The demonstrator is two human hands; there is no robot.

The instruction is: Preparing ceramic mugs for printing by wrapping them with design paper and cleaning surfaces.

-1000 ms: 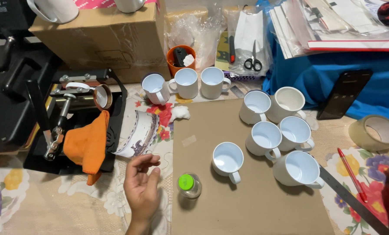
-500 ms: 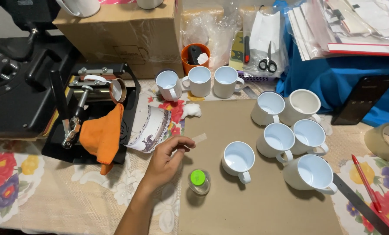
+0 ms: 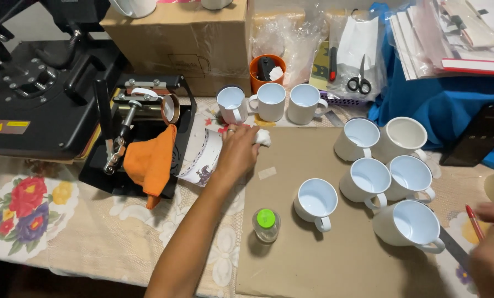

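Your left hand (image 3: 237, 150) closes its fingers on a small white wad of tissue (image 3: 262, 137) at the cardboard sheet's (image 3: 313, 259) far edge. Just beyond your knuckles stand three white mugs (image 3: 270, 101); a printed paper strip (image 3: 203, 157) lies beside your wrist. The crumpled wad has no clear long axis. Your right hand (image 3: 492, 248) grips a red pen (image 3: 473, 221) pointing away from you.

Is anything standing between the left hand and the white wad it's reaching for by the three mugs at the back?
Nothing visible does. The left hand is already at the white wad, fingertips on or against it. The nearest white mug stands just behind, not between them.
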